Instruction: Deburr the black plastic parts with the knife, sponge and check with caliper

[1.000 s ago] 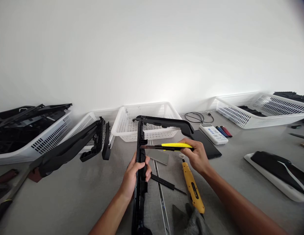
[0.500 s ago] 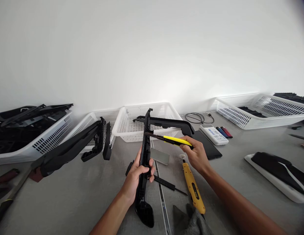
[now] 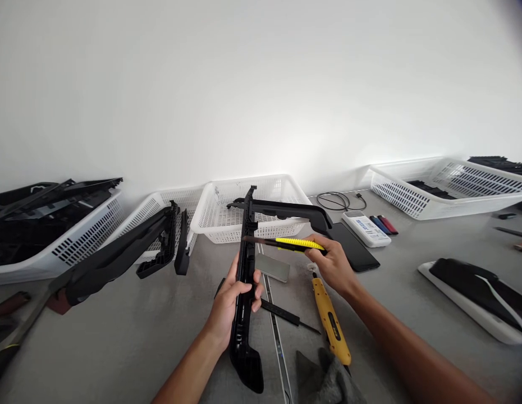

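My left hand point(image 3: 228, 306) is closed around a long black plastic trim piece point(image 3: 243, 325), held upright with its broad curved end toward me. The thumb lies across the front and fingertips wrap round the right edge. My right hand point(image 3: 334, 264) grips a yellow and black utility knife point(image 3: 298, 243) pointing left. Its dark blade reaches the trim piece above my left hand; whether the edge touches or cuts cannot be made out. Behind, another black trim piece point(image 3: 290, 209) lies across a white basket point(image 3: 202, 224).
A yellow rotary tool point(image 3: 332, 321), grey cloth point(image 3: 326, 379), black thin-tipped tool point(image 3: 282, 311) and grey flat block point(image 3: 273, 267) lie nearby. To the right are a black tablet-like slab point(image 3: 356, 249), a white device point(image 3: 366, 229) and another basket point(image 3: 412, 196). Black parts point(image 3: 113, 252) fill the left.
The knife blade has moved down along the trim piece, toward my left hand. My left hand keeps its hold, and the view has shifted slightly.
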The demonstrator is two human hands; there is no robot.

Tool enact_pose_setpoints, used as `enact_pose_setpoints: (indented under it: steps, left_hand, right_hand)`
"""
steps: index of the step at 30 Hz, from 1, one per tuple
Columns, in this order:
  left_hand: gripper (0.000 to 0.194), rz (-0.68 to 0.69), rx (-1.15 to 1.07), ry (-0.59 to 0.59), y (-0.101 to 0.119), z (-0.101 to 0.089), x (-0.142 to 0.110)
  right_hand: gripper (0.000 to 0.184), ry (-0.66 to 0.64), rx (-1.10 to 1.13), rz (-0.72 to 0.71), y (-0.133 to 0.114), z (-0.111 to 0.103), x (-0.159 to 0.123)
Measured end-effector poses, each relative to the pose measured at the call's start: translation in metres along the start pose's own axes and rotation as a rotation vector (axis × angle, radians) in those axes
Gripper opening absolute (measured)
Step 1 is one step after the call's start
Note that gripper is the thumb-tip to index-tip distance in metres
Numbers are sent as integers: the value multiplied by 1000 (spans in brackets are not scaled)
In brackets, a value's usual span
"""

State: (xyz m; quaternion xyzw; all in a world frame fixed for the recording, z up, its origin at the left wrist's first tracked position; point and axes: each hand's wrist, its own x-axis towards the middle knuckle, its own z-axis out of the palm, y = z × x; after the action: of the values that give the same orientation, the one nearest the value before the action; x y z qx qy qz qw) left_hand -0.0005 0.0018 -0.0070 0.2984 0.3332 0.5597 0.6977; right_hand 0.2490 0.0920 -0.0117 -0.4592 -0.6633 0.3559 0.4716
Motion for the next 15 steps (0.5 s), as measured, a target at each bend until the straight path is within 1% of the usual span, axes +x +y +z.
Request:
enact_pose_setpoints:
  steps: [2,3,7,11,15]
  left_hand:
    - [88,0,-16,10,0,0,1]
    - [88,-1,-21,13,1,0,1]
    - [84,0,-24,14,2,1,1]
    - [80,1,-26,18,3,2,1]
    - [78,3,-16,19,3,2,1]
  right_hand:
    - [15,53,0,7,1,-1,1]
    - [15,59,1,2,1,-2,1]
    - [15,8,15,3,2,-2,2]
    - [17,59,7,-5,2,-2,1]
    - [16,-22,22,-8,3,-1,1]
